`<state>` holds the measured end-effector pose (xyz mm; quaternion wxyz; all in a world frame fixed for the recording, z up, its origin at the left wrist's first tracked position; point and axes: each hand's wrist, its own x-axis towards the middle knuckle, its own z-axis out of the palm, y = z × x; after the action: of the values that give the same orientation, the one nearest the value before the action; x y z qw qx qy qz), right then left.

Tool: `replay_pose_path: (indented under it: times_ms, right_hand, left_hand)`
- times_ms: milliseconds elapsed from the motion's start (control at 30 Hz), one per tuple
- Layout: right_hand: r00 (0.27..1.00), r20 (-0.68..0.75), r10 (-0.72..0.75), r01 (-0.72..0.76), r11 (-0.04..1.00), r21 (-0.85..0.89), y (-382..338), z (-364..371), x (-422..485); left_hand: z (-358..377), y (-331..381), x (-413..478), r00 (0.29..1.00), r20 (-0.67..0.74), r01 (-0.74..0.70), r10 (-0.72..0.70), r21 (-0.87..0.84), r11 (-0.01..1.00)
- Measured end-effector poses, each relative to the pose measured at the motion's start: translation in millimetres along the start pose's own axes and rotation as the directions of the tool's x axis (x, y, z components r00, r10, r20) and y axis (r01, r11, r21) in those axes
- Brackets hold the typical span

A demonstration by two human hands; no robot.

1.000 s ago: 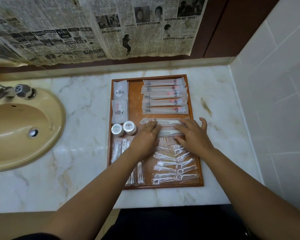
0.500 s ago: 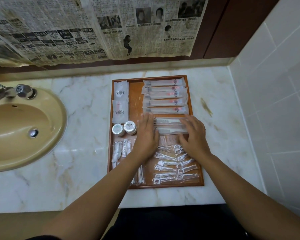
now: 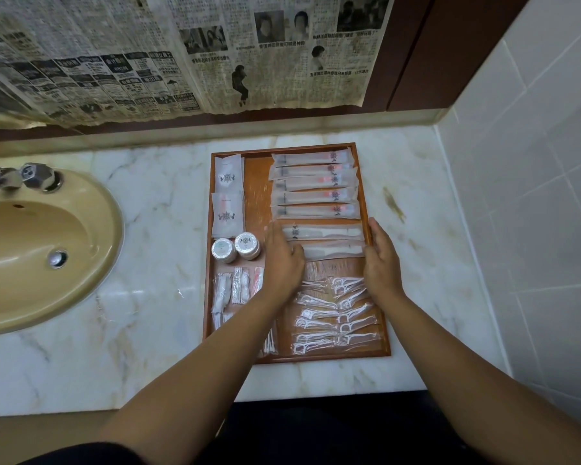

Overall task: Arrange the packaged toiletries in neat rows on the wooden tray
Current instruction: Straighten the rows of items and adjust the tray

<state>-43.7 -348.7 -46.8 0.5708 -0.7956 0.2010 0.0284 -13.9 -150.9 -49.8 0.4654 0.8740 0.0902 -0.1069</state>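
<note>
Flanking the two comb packets [image 3: 322, 233] at the centre of the frame, our left hand [image 3: 282, 263] and right hand [image 3: 381, 263] hold fingers straight and together, gripping nothing. The packets lie across the wooden tray [image 3: 259, 196], below the five toothbrush packs [image 3: 316, 189] and above the floss picks [image 3: 317, 323]. We cannot tell whether the fingertips touch the wrapping.

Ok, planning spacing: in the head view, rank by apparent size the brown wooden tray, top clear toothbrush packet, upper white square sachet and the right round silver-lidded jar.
1. Brown wooden tray
2-3. Top clear toothbrush packet and upper white square sachet: longer versus broader, too close to rank
4. Right round silver-lidded jar
</note>
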Motion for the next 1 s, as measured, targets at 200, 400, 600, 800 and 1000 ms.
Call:
replay_pose_path:
  times_ms: [200, 400, 600, 800, 1000]
  right_hand:
    - [1.0, -0.001, -0.002, 0.002, 1.0, -0.029, -4, -1, -1]
    - [0.998, 0.044, -0.047, 0.055, 0.979, -0.195, -1, 0, 2]
    - [0.884, 0.277, -0.377, 0.465, 0.641, -0.61, 2, 10, 1]
    - [0.801, 0.424, -0.423, 0.596, 0.486, -0.639, 0, 24, -10]
    - [0.675, 0.54, -0.503, 0.737, 0.481, -0.474, -7, 59, -38]
  left_hand:
    - [5, 4, -1, 0.999, 0.026, 0.032, -0.032, -0.015, 0.999]
    - [2, -7, 0, 0.998, 0.053, 0.024, -0.025, 0.032, 0.999]
    - [-6, 0, -13, 0.991, 0.091, -0.105, 0.098, 0.081, 0.991]
    - [-37, -3, -45, 0.974, 0.095, -0.215, 0.206, 0.098, 0.972]
    - [-96, -52, -76, 0.938, -0.1, -0.272, 0.333, 0.384, 0.882]
